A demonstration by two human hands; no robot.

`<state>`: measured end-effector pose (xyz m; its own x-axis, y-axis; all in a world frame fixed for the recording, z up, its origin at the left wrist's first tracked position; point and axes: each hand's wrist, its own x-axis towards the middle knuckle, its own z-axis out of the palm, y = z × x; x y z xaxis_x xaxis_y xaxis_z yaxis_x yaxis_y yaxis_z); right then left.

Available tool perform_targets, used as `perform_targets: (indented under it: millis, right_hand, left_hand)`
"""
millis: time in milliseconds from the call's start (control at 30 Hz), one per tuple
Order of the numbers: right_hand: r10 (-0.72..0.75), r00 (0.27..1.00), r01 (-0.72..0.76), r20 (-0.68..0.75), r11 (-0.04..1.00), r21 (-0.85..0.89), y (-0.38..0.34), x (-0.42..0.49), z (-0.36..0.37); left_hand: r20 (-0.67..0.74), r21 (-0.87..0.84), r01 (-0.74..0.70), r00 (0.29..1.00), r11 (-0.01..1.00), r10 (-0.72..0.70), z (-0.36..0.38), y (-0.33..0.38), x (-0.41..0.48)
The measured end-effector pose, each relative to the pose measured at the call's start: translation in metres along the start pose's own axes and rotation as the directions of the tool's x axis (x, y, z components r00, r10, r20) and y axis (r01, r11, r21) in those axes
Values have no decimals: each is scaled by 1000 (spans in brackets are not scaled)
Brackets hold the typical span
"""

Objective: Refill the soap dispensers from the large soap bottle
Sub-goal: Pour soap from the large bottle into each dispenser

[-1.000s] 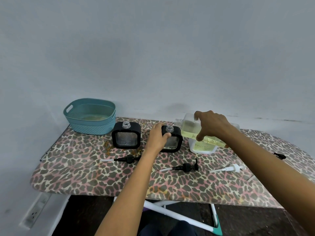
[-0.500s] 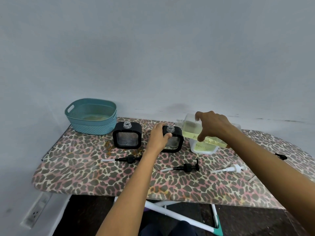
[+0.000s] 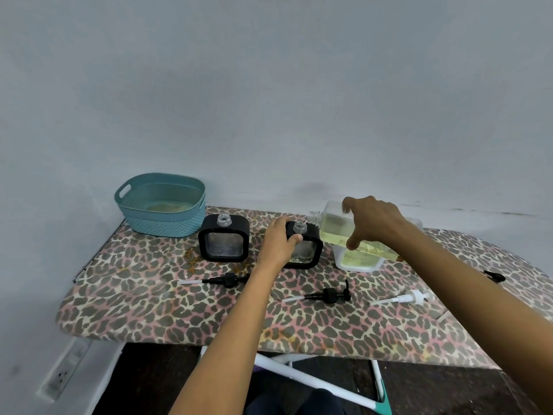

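Nearest the camera, at 6 o'clock, white folding legs are seen under the leopard-print ironing board. On the board's near half three pump heads are laid flat: a black pump at 9 o'clock, a second black pump at the centre, and a white pump at 3 o'clock; a small black part is seen further toward 3 o'clock, too small to identify.

Beyond them, the right-hand black-framed soap dispenser is gripped by the left hand, the fingers curled around its upper left corner beside the open neck. The large soap bottle, holding yellow liquid, is held tipped on its side by the right hand, fingers over the top and thumb down the front; its open mouth is placed just beside the dispenser's neck. A white container is set directly beneath the bottle.

At 10 o'clock a second black-framed dispenser stands upright and uncapped, well apart from both hands. Farthest, at 11 o'clock, a teal basket is set against the wall.
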<state>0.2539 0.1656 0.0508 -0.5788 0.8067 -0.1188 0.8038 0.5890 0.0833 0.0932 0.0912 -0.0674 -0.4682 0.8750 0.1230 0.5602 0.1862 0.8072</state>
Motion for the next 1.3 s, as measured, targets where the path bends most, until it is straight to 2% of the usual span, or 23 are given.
perform_targets:
  millis: [1300]
  right_hand:
    - [10,1000,-10,2,1000,-12,0,2,-6]
  left_hand:
    - [3,9,0,1000,1000,0,-2,4,-2]
